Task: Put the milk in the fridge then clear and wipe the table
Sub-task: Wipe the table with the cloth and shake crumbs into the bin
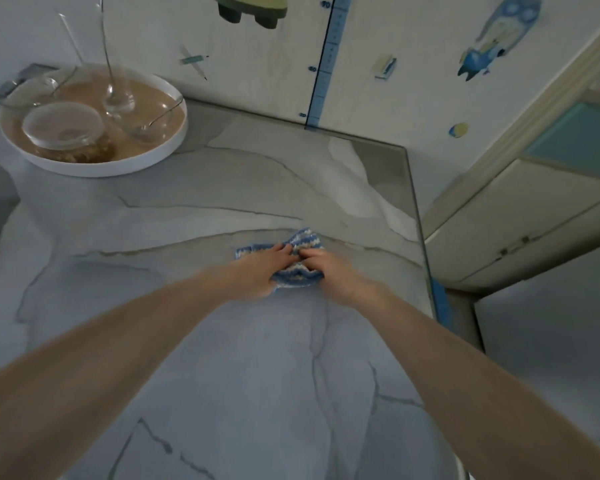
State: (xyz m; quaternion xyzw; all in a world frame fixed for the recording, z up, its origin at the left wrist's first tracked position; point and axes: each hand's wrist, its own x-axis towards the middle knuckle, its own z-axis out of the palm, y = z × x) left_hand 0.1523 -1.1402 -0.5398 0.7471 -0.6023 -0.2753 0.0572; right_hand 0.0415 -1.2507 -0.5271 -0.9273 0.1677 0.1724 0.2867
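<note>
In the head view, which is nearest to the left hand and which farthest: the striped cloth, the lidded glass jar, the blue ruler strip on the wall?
From the left hand:
1. Striped cloth: under both hands, touching, mid-table.
2. Lidded glass jar: on the white tray, far left corner of the table.
3. Blue ruler strip: on the wall behind the table, beyond its far edge.

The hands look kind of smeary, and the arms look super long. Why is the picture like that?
In the head view, the left hand and right hand are motion-blurred on the striped cloth; the wide-angle lens stretches the forearms and bends the table edge; the light is dim and bluish.
</note>
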